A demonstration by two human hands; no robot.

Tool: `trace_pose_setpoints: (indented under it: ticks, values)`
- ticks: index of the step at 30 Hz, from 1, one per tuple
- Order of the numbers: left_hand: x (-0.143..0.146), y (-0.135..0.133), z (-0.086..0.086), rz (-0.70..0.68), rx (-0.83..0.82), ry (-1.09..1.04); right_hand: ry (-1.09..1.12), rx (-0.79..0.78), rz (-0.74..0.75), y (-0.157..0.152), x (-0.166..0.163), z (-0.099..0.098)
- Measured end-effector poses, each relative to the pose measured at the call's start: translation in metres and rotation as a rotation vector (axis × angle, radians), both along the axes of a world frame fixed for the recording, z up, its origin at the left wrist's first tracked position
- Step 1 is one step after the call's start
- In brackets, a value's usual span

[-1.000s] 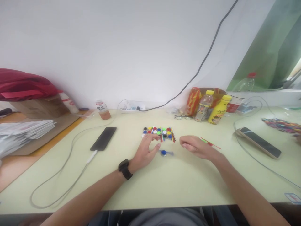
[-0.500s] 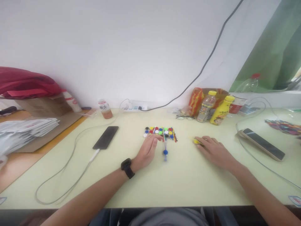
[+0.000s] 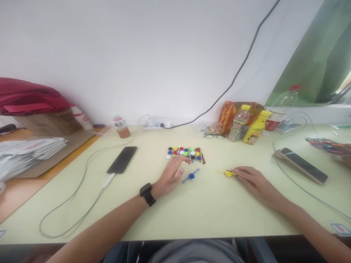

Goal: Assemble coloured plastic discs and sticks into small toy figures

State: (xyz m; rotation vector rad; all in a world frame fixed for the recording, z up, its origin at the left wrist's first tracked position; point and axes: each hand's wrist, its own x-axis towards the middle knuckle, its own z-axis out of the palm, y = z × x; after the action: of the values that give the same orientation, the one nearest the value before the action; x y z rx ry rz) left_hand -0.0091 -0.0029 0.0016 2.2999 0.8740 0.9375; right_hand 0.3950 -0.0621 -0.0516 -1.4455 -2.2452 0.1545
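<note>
My left hand (image 3: 172, 174), with a dark watch on its wrist, is open, its thumb and index finger apart. Just right of it lies a blue piece (image 3: 191, 176), a round disc with a narrow blue strip through it, slanted on the table. Beyond my left fingertips are several coloured discs (image 3: 181, 149) in rows, with thin coloured sticks (image 3: 203, 156) at the right end. My right hand (image 3: 251, 179) is closed on a yellow piece (image 3: 228, 174), a disc with a thin strip, held low at the table by the fingertips.
A phone on a cable (image 3: 122, 160) lies at left, another phone (image 3: 304, 165) at right. Bottles (image 3: 255, 127), glasses (image 3: 213, 135), a power strip (image 3: 153, 126) and a drink bottle (image 3: 121, 126) stand along the wall. Another person's hand (image 3: 344, 152) touches a colourful pile (image 3: 319, 144).
The blue piece has turned from pointing straight away to slanting, and my left thumb has moved apart from the fingers. My right hand has come slightly nearer. Another person's hand has appeared at right.
</note>
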Motion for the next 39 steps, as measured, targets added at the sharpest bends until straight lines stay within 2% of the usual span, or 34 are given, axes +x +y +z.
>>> trace_pose_setpoints:
  ticks: [9,22,32,39]
  values:
    - [0.005,0.002,-0.006,0.141,-0.044,-0.065,0.079,-0.067,0.069,-0.03,-0.017,0.007]
    - [0.007,0.0,-0.003,0.137,-0.087,-0.096,0.166,-0.144,0.249,-0.046,-0.1,0.025]
    - [0.007,-0.001,-0.003,0.112,-0.086,-0.111,0.15,-0.071,0.332,-0.053,-0.15,0.027]
    - [0.006,-0.001,-0.003,0.112,-0.093,-0.105,0.154,0.062,0.303,-0.051,-0.158,0.025]
